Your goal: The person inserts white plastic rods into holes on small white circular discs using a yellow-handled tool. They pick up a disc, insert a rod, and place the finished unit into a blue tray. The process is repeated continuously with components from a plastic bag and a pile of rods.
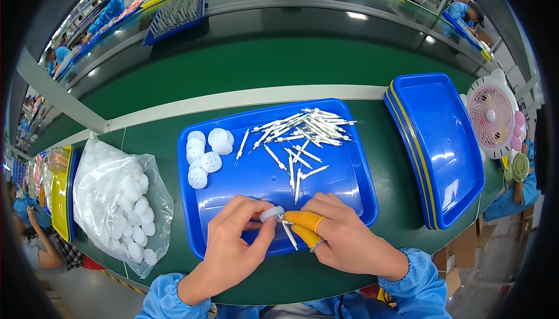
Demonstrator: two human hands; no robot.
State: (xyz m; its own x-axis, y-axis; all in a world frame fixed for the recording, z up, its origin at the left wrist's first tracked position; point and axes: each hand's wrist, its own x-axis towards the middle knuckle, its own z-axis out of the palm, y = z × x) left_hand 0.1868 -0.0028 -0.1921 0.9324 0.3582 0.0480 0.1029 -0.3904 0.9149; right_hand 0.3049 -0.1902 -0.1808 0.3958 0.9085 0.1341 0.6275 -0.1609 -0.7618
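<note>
The left hand (233,243) pinches a small white plastic disc (271,213) over the blue plastic tray (349,194); the right hand (338,234), maybe for grip in orange rubber finger covers (303,220), pinches a thin white stick (289,234) at it

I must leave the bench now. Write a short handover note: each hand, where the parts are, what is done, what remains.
Left hand: pinches a white round cap.
Right hand, orange finger cots: holds a white pin at the cap.
Blue tray: pile of pins, about seven caps at its left.
Clear bag of caps lies left of the tray; stacked trays right.
Done: cannot tell.
Left: loose pins and caps.
</note>
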